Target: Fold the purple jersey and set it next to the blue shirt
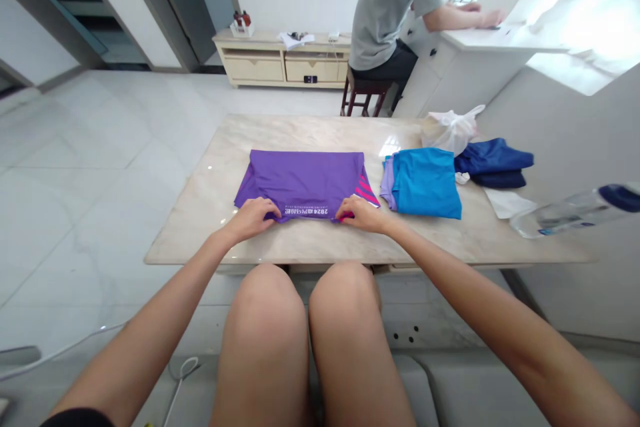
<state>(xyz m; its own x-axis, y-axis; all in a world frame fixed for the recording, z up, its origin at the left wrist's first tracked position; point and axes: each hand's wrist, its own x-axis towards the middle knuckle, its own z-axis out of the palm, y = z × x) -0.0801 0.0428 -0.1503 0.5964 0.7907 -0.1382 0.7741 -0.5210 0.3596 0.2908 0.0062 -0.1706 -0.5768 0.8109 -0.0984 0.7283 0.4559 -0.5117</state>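
Head view, hands [307,217] gripping purple shirt [303,180]

On the surface [320,243] there are three lots of clothing: one purple shirt [305,180], one blue stack [423,181] and one navy heap [493,163]. The blue stack shows two folded pieces, a bright blue one on top and a pale purple one under it. How many pieces the navy heap has, I cannot tell. There is one white plastic bag [450,130], one flat white sheet [507,202] and one clear bottle [575,210] with a dark cap. Two hands grip the purple shirt, the left hand [255,217] and the right hand [363,213]. Behind the surface are one other person [393,7], one stool [365,90] and one low cabinet [280,60] with two drawers.
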